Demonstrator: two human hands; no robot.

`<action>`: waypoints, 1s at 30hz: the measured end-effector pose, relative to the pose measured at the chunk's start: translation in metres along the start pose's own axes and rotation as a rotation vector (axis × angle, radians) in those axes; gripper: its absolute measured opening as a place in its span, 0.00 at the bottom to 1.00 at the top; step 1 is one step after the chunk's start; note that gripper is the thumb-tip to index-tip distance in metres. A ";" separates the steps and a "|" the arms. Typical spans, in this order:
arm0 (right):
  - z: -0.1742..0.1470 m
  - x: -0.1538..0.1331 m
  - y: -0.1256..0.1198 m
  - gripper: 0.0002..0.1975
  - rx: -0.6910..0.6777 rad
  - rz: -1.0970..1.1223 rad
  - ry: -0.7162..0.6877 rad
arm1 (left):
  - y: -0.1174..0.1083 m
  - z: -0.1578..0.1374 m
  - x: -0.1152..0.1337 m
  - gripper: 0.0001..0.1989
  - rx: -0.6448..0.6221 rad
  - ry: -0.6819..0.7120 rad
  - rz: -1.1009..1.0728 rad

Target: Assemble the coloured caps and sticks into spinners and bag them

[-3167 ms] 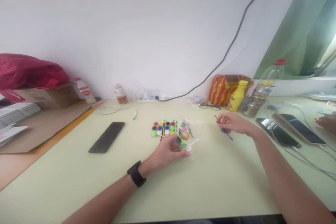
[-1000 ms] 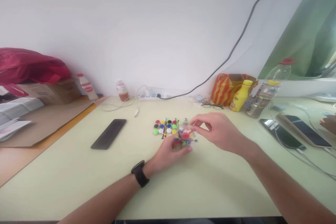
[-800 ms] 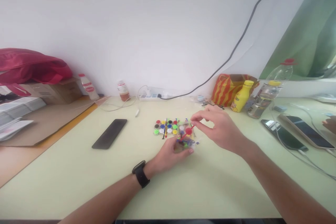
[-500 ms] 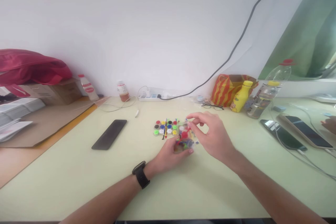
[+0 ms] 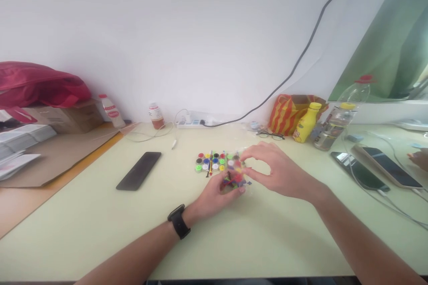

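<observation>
A small clear bag of coloured pieces [image 5: 235, 180] is held near the middle of the pale green table [image 5: 274, 236], just in front of a set of little paint pots [image 5: 214, 163] arranged in rows. The bag's contents are blurred — only red, blue and green bits can be made out, not their shapes. The bag is gripped from below and behind by the left hand [image 5: 214, 196], whose fingers are curled around it; a black watch [image 5: 178, 227] is worn on that wrist. The bag's upper edge is pinched by the right hand [image 5: 277, 171] between thumb and fingertips, though whether a piece is being held there as well cannot be told. A couple of thin brushes are laid across the pots. Further left a black phone [image 5: 138, 170] is lain flat on the table. Against the wall a power strip [image 5: 195, 121], a small brown bottle [image 5: 155, 116] and a pair of glasses [image 5: 270, 134] are seen, then a yellow bottle [image 5: 306, 122] before a striped bag [image 5: 286, 113]. At the right edge two phones [image 5: 374, 167] are lain side by side, and another person's hand [image 5: 419, 158] is cut off by the frame.
</observation>
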State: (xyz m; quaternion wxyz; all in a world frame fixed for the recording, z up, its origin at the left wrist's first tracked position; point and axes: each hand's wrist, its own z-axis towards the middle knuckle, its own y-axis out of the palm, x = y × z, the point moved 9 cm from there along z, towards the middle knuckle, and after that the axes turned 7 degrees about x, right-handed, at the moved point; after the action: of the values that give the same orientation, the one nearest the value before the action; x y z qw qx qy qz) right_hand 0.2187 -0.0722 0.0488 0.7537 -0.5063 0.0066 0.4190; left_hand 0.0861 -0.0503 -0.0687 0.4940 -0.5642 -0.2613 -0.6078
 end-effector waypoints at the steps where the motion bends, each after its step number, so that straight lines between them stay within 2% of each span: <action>1: 0.000 -0.002 0.002 0.09 -0.029 -0.006 -0.016 | 0.000 0.000 0.001 0.17 -0.005 0.000 -0.003; 4: 0.001 0.000 0.007 0.07 -0.111 -0.052 0.011 | 0.002 -0.001 0.004 0.17 -0.023 0.001 0.001; 9: 0.005 0.002 0.004 0.09 -0.207 -0.132 0.063 | 0.003 -0.003 0.008 0.17 -0.032 0.002 0.004; 15: 0.003 -0.005 0.018 0.10 -0.355 0.057 0.039 | 0.004 -0.002 0.009 0.15 -0.036 0.042 0.019; 20: 0.000 0.000 0.021 0.14 -0.359 0.069 0.077 | 0.005 -0.002 0.014 0.14 -0.051 0.064 0.019; 22: -0.002 0.001 0.014 0.15 -0.319 0.102 0.093 | 0.001 -0.002 0.019 0.15 -0.024 0.080 0.026; 23: -0.002 0.005 0.008 0.16 -0.256 0.116 0.106 | -0.002 -0.001 0.021 0.15 0.007 0.087 0.027; 27: -0.005 0.037 -0.028 0.18 0.209 0.159 0.151 | -0.021 0.003 0.025 0.12 0.148 0.109 0.000; 28: -0.008 0.048 -0.028 0.21 0.268 0.193 0.164 | -0.024 0.005 0.024 0.11 0.171 0.114 -0.007; 30: -0.010 0.067 -0.007 0.28 0.198 0.341 0.206 | -0.032 0.009 0.022 0.11 0.209 0.117 -0.014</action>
State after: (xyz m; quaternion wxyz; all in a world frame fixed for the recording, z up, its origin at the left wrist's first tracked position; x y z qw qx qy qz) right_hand 0.2709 -0.0387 0.0200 0.7134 -0.4617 0.2102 0.4835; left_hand 0.0642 -0.0373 -0.0387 0.5604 -0.4712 -0.2979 -0.6125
